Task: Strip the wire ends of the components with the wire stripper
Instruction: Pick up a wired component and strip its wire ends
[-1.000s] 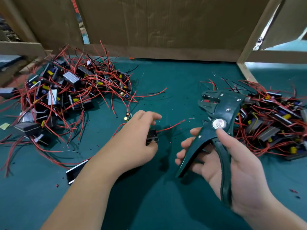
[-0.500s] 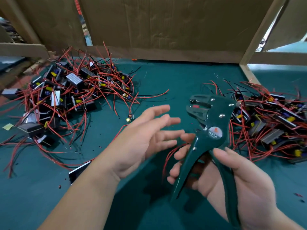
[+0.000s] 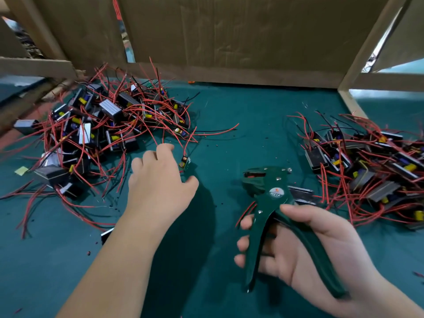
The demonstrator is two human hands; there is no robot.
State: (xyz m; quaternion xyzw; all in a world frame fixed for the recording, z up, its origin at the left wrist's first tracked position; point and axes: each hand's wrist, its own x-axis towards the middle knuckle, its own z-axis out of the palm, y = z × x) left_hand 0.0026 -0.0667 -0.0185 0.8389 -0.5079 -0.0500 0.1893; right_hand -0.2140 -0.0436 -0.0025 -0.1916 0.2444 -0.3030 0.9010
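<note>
My right hand (image 3: 305,249) grips the handles of the dark green wire stripper (image 3: 273,193), jaws pointing up and left, nothing in them that I can see. Just behind the stripper lies a grey component (image 3: 301,194) with red wires. My left hand (image 3: 158,182) reaches out over the mat toward the left pile of components (image 3: 103,125), fingers loosely spread and holding nothing. A small circuit board (image 3: 185,162) on a red wire lies just right of its fingers. A second pile of components (image 3: 371,166) with red wires sits at the right.
The green mat (image 3: 241,125) runs between the two piles. A cardboard wall (image 3: 229,37) closes the back, and a wooden frame (image 3: 348,102) stands at the back right. A black component (image 3: 106,235) peeks out from under my left forearm.
My left hand held a component a second ago, let it go toward the right, and has swung back left to the pile. The stripper has dropped lower and to the right.
</note>
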